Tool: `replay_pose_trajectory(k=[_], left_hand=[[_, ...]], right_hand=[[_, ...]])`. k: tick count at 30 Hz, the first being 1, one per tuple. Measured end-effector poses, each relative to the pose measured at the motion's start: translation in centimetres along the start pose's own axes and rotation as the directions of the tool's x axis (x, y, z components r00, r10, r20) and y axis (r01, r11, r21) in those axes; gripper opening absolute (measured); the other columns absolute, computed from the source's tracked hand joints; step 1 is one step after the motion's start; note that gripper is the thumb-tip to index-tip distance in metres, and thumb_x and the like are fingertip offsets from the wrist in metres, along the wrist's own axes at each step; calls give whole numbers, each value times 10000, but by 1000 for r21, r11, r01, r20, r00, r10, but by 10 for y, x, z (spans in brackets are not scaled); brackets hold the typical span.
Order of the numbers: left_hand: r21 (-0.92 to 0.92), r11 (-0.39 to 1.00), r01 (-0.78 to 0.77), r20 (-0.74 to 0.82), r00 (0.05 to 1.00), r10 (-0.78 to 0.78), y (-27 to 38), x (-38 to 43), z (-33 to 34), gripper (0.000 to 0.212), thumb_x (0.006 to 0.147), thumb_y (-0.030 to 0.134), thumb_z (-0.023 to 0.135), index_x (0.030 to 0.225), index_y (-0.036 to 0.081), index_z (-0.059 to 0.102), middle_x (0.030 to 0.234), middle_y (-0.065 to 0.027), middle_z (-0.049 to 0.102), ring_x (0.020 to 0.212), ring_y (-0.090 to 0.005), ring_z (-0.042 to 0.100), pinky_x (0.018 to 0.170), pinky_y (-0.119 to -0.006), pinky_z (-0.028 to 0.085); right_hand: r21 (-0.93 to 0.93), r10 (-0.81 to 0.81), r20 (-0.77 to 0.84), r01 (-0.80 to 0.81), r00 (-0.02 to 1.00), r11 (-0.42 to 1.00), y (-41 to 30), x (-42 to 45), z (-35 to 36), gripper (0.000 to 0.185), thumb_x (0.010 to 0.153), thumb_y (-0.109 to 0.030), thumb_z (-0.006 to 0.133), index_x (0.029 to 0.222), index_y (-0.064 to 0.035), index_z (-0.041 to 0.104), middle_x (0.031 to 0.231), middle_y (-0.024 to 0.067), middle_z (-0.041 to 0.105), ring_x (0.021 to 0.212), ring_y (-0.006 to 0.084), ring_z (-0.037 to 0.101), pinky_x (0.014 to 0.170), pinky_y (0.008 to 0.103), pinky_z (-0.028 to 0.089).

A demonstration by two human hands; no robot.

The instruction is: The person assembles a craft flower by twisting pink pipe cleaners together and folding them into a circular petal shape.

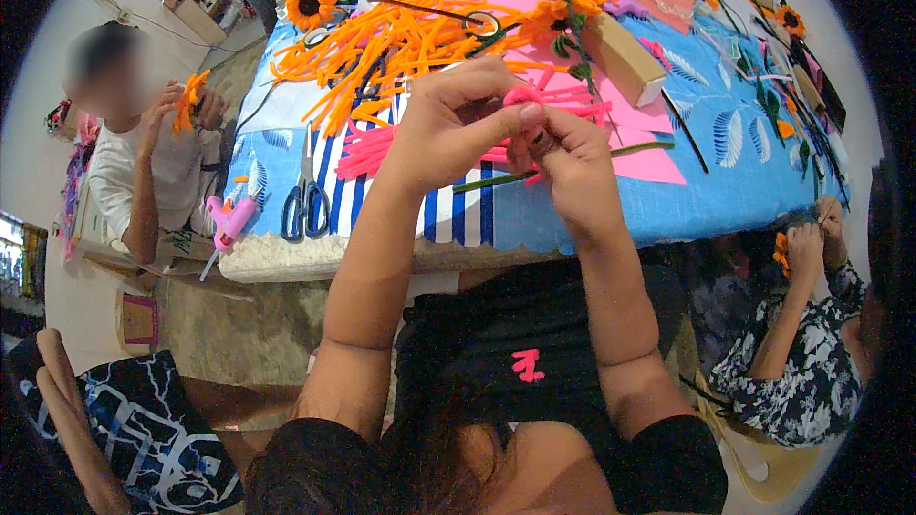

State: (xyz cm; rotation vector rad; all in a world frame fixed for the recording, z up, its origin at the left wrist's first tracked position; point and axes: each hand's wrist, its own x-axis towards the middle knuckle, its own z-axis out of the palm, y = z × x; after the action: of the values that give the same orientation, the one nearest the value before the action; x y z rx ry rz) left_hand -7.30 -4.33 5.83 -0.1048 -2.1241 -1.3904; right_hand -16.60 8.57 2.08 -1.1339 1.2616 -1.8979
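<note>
Above the table's near edge, my left hand (465,114) and my right hand (576,164) meet, fingertips pinching a small looped piece of pink pipe cleaner (522,95). Part of that piece is hidden by the fingers. Behind and beneath the hands lies a bundle of pink pipe cleaners (365,151). A dark green pipe cleaner (640,149) passes across under my right hand. A bent pink piece (527,365) rests on the black clothing over my lap.
Scissors (306,204) and a pink glue gun (230,220) lie at the table's left edge. Orange pipe cleaners (401,36), a cardboard box (622,57) and pink sheets (647,163) cover the blue cloth (544,207). People sit left and right, holding orange flowers.
</note>
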Motion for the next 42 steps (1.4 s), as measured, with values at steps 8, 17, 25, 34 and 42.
replay_pose_trajectory(k=[8, 17, 25, 34, 42], left_hand=[[-171, 957, 233, -54, 968, -245, 4, 0, 5, 136, 855, 119, 611, 885, -12, 633, 782, -17, 599, 718, -70, 539, 640, -216, 421], [-106, 991, 78, 9, 997, -77, -7, 1, 7, 227, 904, 177, 551, 1035, -1, 604, 920, -30, 609, 852, -86, 563, 755, -252, 469], [-19, 968, 252, 242, 940, -240, -3, -1, 9, 254, 919, 229, 534, 958, -11, 608, 747, 1, 566, 704, -64, 504, 633, -240, 438], [-29, 974, 224, 217, 953, -213, -7, -4, 13, 297, 926, 265, 518, 941, -21, 600, 692, 12, 536, 652, -51, 446, 568, -229, 391], [25, 961, 277, 177, 945, -277, -1, -1, 5, 296, 921, 261, 525, 844, -14, 604, 642, 33, 481, 620, -57, 422, 537, -234, 354]], right_hand=[[8, -6, -82, 7, 997, 1000, -8, 3, 5, 157, 901, -70, 494, 961, 31, 598, 785, 38, 615, 732, 109, 574, 682, 252, 465], [-143, 6, -130, -25, 991, 989, -16, 2, -1, 176, 883, -108, 566, 987, 27, 610, 832, 70, 633, 771, 120, 595, 731, 253, 480], [-224, -209, -148, 173, 967, 959, -32, 3, -19, 157, 807, -102, 666, 934, -13, 642, 849, 41, 629, 771, 87, 577, 690, 233, 469], [-251, -211, -173, 165, 962, 954, -21, 5, -21, 145, 768, -37, 687, 901, -6, 638, 787, 33, 624, 710, 86, 571, 646, 225, 463], [-443, -573, -169, 457, 802, 771, -4, 12, -15, 127, 752, 32, 665, 870, 13, 625, 824, 50, 621, 733, 109, 588, 698, 233, 481]])
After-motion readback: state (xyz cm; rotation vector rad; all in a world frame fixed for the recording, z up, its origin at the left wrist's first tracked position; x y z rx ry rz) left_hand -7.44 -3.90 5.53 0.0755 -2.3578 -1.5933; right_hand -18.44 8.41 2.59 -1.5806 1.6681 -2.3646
